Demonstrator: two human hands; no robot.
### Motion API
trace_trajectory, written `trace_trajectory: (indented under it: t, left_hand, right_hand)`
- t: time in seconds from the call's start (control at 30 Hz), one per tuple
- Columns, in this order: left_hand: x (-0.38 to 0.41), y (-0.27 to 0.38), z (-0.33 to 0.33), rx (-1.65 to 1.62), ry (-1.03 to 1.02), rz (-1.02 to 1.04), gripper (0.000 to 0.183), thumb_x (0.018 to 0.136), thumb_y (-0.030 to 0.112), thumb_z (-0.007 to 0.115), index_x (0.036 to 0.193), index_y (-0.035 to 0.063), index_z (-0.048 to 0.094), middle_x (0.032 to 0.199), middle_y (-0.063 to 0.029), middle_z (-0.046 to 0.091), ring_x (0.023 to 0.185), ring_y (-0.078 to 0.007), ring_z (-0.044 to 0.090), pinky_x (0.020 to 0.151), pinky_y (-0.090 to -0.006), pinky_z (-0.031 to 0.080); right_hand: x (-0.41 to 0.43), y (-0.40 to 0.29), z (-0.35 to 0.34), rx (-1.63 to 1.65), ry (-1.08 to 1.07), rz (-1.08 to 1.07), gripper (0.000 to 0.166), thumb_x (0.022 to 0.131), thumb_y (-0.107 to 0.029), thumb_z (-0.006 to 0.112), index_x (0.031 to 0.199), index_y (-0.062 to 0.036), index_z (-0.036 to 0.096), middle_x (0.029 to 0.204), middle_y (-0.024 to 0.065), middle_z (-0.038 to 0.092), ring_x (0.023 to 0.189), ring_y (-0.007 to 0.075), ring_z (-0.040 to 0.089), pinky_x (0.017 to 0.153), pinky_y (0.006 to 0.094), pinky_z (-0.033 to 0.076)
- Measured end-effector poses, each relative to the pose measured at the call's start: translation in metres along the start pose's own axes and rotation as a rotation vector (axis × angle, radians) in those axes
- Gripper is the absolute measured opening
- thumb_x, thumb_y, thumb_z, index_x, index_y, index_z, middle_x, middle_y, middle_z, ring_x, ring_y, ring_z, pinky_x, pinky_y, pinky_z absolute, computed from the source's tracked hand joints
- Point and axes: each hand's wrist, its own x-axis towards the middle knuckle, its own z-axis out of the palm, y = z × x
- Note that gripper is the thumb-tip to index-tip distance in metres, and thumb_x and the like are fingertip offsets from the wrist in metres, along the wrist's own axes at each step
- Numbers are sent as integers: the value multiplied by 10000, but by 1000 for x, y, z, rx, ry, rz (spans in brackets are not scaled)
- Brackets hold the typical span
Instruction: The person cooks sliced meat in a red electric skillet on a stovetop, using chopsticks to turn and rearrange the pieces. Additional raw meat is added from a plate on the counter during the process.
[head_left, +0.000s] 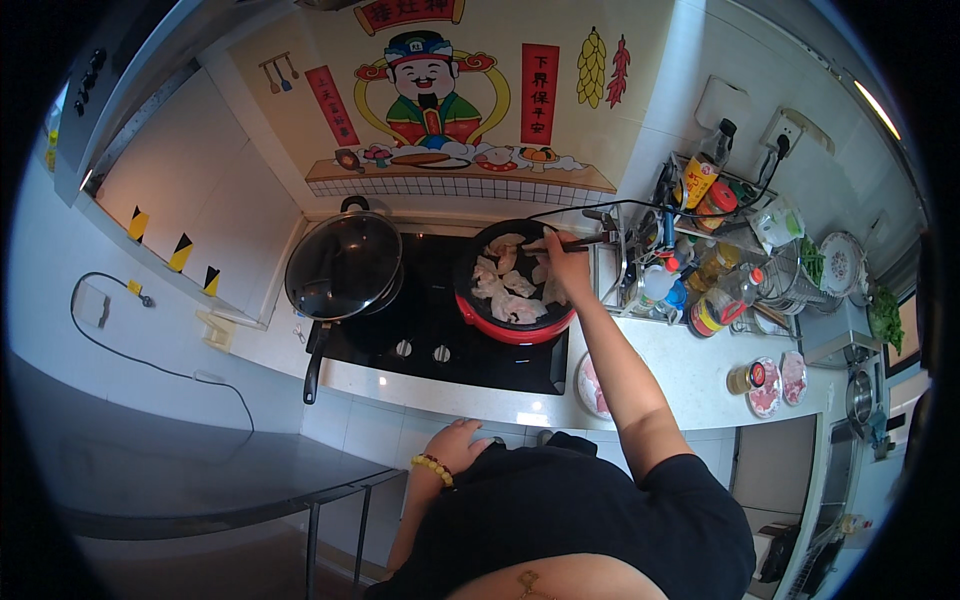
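Observation:
Over the right side of a red electric skillet (517, 330) with a black inside is my right hand (564, 262). It grips dark chopsticks (585, 244), whose tips reach in among the pale slices of meat (516, 307) spread in the pan. The skillet sits on the black glass of a gas cooktop (427, 322). My left hand (452, 446) hangs low in front of the counter edge beside my body, a beaded bracelet on its wrist. Nothing shows in it, and the thumb stands apart from the fingers. Part of a plate of raw meat (592, 386) shows beside my right forearm.
On the left burner stands a lidded wok (341, 262), its handle (315, 367) jutting past the counter edge. A black power cord (622, 201) runs from the skillet to the wall socket. Bottles (726, 300) crowd a rack at right. A jar (745, 379) is by two meat plates (765, 401).

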Motion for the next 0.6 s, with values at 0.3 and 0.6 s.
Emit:
trace_trajectory:
  t: [0.3,0.6]
  left_hand:
    - [2,-5,6,-4,18,33,439,917,324,579,1241,28,575,1200,-204,600,1092,-344,582,945,-397,466]
    - [1,-3,2,-44,15,41,451,900,318,598,1219,0,578,1191,-229,596,1096,-367,579,953,-415,466]
  right_hand:
    - [16,29,5,-299,-83,-154,232,895,-244,597,840,-22,638,746,174,614,693,372,589,650,412,462]
    - [4,-1,-3,-587,9,-200,274,895,-266,590,776,-20,611,703,178,611,708,368,610,628,431,463]
